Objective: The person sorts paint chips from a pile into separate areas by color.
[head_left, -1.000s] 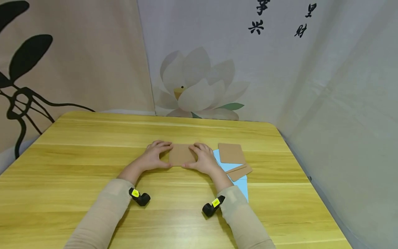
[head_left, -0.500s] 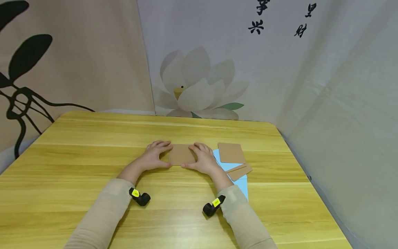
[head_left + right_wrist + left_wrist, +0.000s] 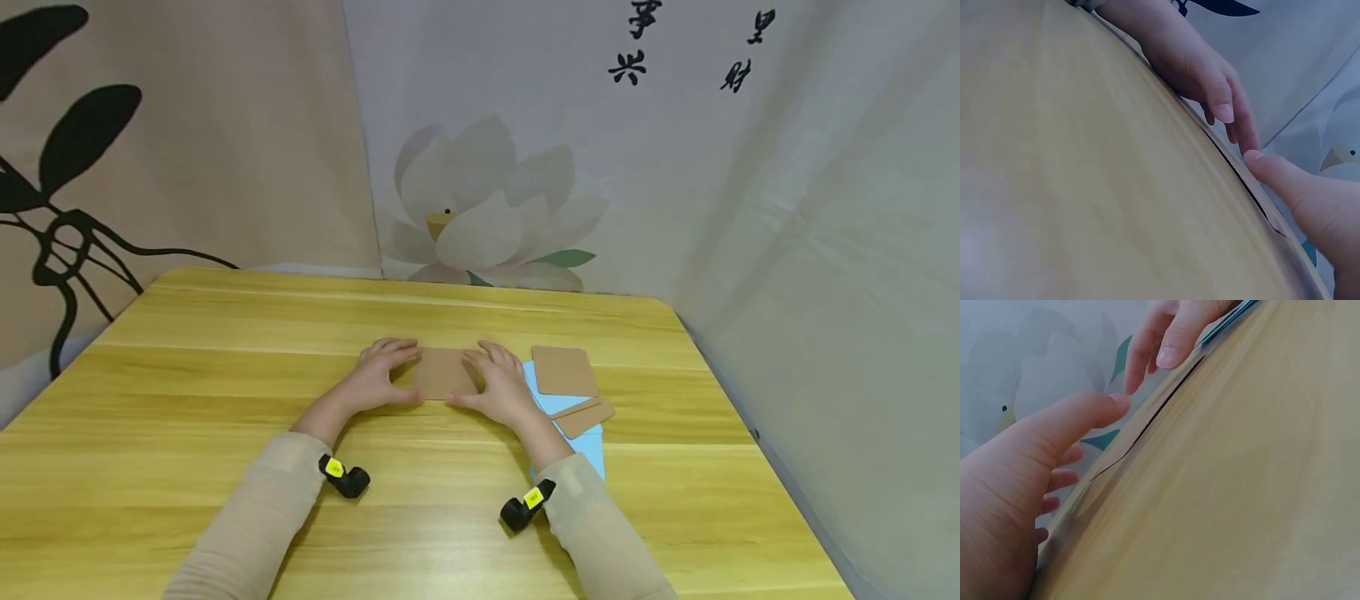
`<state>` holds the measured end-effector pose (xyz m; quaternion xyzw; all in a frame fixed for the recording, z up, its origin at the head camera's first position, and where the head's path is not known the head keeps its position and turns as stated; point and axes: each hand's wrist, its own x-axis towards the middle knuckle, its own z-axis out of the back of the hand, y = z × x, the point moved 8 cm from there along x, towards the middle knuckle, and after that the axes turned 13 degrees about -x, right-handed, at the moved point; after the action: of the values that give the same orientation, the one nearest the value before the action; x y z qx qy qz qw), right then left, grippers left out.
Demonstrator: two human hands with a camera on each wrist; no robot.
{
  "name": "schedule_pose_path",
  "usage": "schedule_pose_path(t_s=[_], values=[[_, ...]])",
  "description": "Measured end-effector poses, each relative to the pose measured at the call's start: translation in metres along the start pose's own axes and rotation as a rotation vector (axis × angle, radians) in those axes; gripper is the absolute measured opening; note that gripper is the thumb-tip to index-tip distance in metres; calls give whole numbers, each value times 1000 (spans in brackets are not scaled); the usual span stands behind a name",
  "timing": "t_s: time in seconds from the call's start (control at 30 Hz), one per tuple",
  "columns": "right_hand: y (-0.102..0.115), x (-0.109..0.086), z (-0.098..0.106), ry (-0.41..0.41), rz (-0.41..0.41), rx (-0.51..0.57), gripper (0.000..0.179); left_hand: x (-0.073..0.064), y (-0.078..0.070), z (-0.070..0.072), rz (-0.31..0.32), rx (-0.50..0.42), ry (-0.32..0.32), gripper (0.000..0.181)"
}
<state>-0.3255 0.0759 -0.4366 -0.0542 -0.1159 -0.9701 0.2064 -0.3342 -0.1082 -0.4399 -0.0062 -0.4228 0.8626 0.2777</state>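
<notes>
A brown cardboard card (image 3: 442, 373) lies flat on the wooden table between the two hands. At its left end is my left hand (image 3: 375, 379), thumb and fingers spread apart in a wide curve. My right hand (image 3: 498, 385) mirrors it over the right end, covering part of the card. In the left wrist view, the left thumb (image 3: 1094, 412) sits above the near end of the thin card (image 3: 1154, 415), and the right fingers are above the far end. The right wrist view has the right thumb (image 3: 1272, 169) over the card's edge (image 3: 1238, 172). Whether any fingertip touches the card, I cannot tell.
Right of the right hand, a square brown card (image 3: 564, 371) and smaller brown pieces (image 3: 588, 417) lie overlapping on light blue sheets (image 3: 588, 450). The wooden table (image 3: 262, 333) extends around both arms. A printed curtain (image 3: 487, 167) hangs behind its back edge.
The head view has shifted slightly, so everything appears a little further right. The right hand's fingers have spread slightly. The card stays flat between the hands.
</notes>
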Motion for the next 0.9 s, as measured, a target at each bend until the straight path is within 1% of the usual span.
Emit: schedule_pose_path(t_s=[0.2, 0.33, 0.47, 0.6, 0.73, 0.9], values=[[-2, -14, 9, -43, -8, 22, 83, 1, -6, -10, -3, -4, -6, 81], [-3, -21, 14, -60, 9, 33, 82, 1, -17, -15, -18, -20, -21, 82], [-8, -29, 18, -64, 23, 44, 82, 3, -30, -24, -47, -23, -24, 82], [-18, -38, 26, -82, 35, 87, 80, 5, -40, -34, -57, -64, -26, 81], [-32, -46, 30, -77, 24, 127, 79, 8, -45, -44, -53, -98, -17, 82], [-50, -55, 33, -73, 9, 111, 81, 13, -53, -54, -68, -100, -37, 81]])
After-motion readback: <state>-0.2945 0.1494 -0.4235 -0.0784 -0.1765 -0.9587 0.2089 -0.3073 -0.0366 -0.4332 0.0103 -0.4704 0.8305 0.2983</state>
